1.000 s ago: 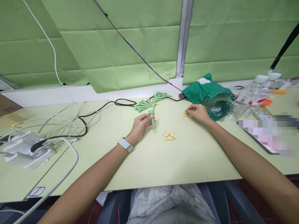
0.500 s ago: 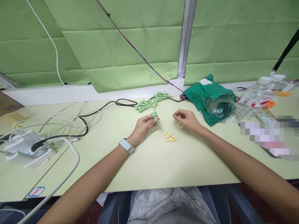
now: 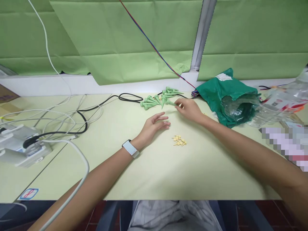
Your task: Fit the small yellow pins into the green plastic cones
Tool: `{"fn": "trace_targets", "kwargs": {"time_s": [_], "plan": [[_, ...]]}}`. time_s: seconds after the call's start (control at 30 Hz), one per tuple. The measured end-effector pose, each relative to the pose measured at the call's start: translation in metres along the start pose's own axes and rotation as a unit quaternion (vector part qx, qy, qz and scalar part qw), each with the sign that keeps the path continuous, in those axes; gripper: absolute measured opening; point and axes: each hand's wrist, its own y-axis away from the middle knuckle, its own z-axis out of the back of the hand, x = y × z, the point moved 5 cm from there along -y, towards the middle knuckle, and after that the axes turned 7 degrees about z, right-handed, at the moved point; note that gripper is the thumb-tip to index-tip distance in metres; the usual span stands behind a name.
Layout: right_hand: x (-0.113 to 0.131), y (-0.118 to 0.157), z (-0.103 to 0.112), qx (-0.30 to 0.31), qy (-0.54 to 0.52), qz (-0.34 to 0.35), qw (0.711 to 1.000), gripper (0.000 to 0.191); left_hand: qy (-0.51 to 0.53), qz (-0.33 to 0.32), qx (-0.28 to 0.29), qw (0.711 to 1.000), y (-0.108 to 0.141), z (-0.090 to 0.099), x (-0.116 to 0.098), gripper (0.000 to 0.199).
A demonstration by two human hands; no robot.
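Observation:
My right hand (image 3: 189, 109) pinches a green plastic spike (image 3: 169, 102) by its thin end, beside the green pile at the back of the table. The spike's wide capped end points left, and its tip is hidden by my fingers. Several more green cone-shaped spikes (image 3: 150, 102) lie heaped there, some fanned out side by side. My left hand (image 3: 154, 126), with a watch (image 3: 130, 148) on its wrist, is open and holds nothing, fingers apart just above the table. Small yellow pegs (image 3: 179, 140) lie in a loose cluster to the right of my left hand.
A torn green plastic bag (image 3: 228, 93) lies at back right, next to clear plastic bottles (image 3: 276, 104). White power strips (image 3: 26, 144) and tangled cables (image 3: 83, 128) cover the left side. A white cable (image 3: 79, 160) crosses over my left forearm.
The green spike has left my left hand, which has opened. My right hand has moved to the back pile and now holds a spike. The view has shifted slightly.

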Motion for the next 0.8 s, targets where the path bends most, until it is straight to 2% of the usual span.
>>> {"fn": "trace_targets", "kwargs": {"time_s": [0.13, 0.2, 0.27, 0.43, 0.7, 0.8], "plan": [[-0.080, -0.057, -0.004, -0.014, 0.103, -0.130, 0.986, 0.027, -0.012, 0.004, 0.004, 1.000, 0.000, 0.000, 0.002, 0.043], [-0.107, -0.078, -0.006, -0.006, 0.145, -0.179, 0.973, 0.030, -0.014, 0.005, 0.008, 1.000, 0.000, 0.001, 0.002, 0.036], [-0.121, -0.094, -0.010, 0.012, 0.183, -0.202, 0.962, 0.032, -0.015, 0.008, 0.011, 1.000, 0.000, 0.003, 0.003, 0.032], [-0.125, -0.112, -0.023, 0.082, 0.242, -0.202, 0.946, 0.033, -0.014, 0.014, 0.016, 1.000, 0.001, 0.003, 0.004, 0.027], [-0.122, -0.115, -0.034, 0.126, 0.260, -0.196, 0.937, 0.033, -0.029, 0.020, 0.032, 0.999, 0.005, -0.002, 0.001, 0.019], [-0.118, -0.111, -0.031, 0.126, 0.256, -0.193, 0.939, 0.036, -0.037, 0.022, 0.037, 0.998, 0.005, -0.003, 0.000, 0.018]]}}
